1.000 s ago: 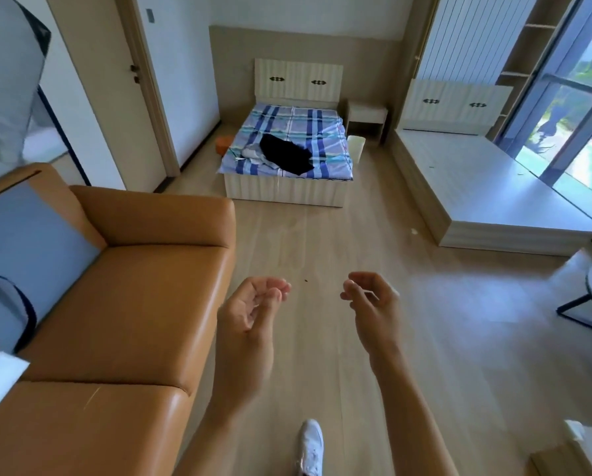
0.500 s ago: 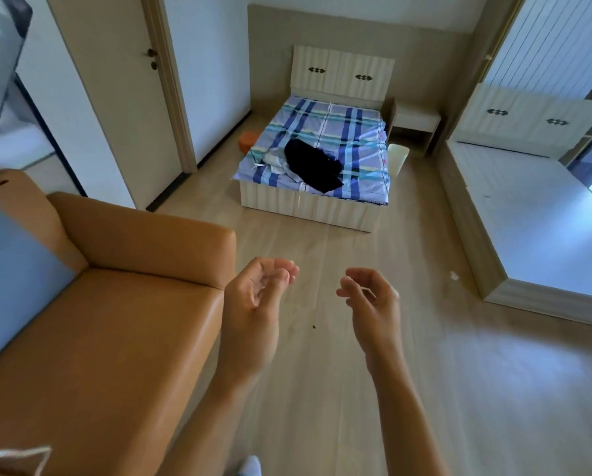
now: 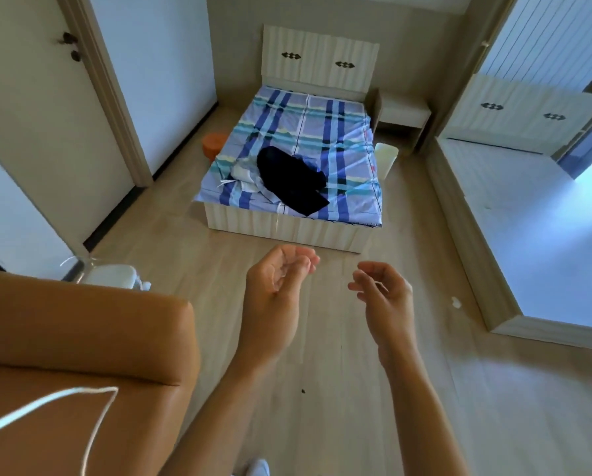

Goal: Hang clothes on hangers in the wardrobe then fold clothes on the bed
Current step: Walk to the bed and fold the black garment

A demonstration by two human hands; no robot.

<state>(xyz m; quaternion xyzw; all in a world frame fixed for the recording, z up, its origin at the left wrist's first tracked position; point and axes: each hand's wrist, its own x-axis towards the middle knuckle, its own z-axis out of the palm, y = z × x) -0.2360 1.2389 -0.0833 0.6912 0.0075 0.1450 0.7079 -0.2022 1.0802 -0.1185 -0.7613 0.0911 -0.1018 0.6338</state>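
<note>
Ahead of the person, in the head view, the bed [image 3: 342, 132] stood against the far wall under a blue striped sheet, with a pale ribbed headboard [image 3: 318, 58] upright behind it. Two items of clothing lay on the near half of the bed: a crumpled dark garment [image 3: 291, 180] close to the foot edge, and a bunched light garment [image 3: 244, 173] touching the dark one on its left side. Both hands were raised over the wooden floor [image 3: 322, 372], well apart from the bed and the clothing. The left hand [image 3: 274, 293] was turned palm inward with fingers loosely curled; its grip was slack and enclosed nothing. The right hand [image 3: 387, 297] was near the left but not touching it, with its fingers also loosely curled; its grip was slack and enclosed nothing. A tan sofa [image 3: 81, 338] filled the lower left, its arm just beside the left forearm. A pale door [image 3: 47, 115] stood at the left wall. An orange object [image 3: 214, 144] sat on the floor beside the left side of the bed. A nightstand [image 3: 403, 113] stood beside the headboard on the right, and a white bin [image 3: 385, 156] stood just beside the bed's right side. A raised pale platform [image 3: 528, 235] occupied the right side of the room.
</note>
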